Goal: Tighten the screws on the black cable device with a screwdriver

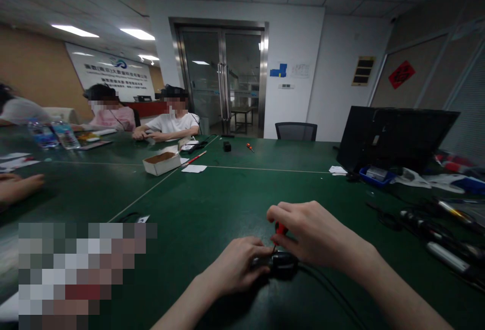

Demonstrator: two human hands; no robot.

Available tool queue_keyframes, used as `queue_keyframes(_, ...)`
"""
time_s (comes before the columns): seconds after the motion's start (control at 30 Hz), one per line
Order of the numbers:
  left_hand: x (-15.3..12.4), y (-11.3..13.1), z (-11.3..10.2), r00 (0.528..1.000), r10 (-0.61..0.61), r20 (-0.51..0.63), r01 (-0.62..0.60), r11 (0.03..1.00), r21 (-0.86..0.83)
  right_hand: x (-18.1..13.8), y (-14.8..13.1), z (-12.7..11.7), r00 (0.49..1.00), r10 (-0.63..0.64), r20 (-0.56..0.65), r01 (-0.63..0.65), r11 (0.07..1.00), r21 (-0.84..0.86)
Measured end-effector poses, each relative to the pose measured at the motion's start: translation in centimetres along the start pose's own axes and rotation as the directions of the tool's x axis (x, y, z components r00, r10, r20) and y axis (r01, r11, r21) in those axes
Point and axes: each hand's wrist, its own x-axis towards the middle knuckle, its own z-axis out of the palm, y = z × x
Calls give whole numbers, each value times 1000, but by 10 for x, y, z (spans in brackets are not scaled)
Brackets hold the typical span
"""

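Observation:
In front of me on the green table (227, 203) lies a small black corded device (285, 264); its exact kind cannot be made out. My left hand (246, 262) is closed around its left end, with thumb and fingers on either side. Above it, my right hand (303, 229) pinches the red handle of a small screwdriver (279, 232). The thin shaft points down and meets the device near my left fingertips, though the exact contact spot is too small to see. A black cable (329, 289) runs from the device's right end toward the bottom edge.
A black monitor (394, 138) stands at right, with a blue tray (377, 176) and dark tools and cables (435, 234) nearby. Ahead lie an open white box (161, 166), a paper slip (194, 169) and another screwdriver (249, 147). Other people sit at left; one hand (22, 187) rests there.

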Motion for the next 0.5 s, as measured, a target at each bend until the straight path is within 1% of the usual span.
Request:
queue_keyframes(0.13,0,-2,0,1000,26,-1,-26,1000,0,-2,3,2,999,31,9,-30,998,-47)
queue_keyframes(0.27,0,-1,0,1000,17,-10,-17,1000,15,-5,0,0,999,43,-9,-44,999,-12)
queue_keyframes(0.37,0,0,1,1000,16,-16,-15,999,30,-6,-3,-1,999,47,0,-47,999,11)
queue_keyframes(0.5,0,0,1,1000,3,-12,-3,1000,29,-3,-3,2,1000,30,8,-30,1000,-2)
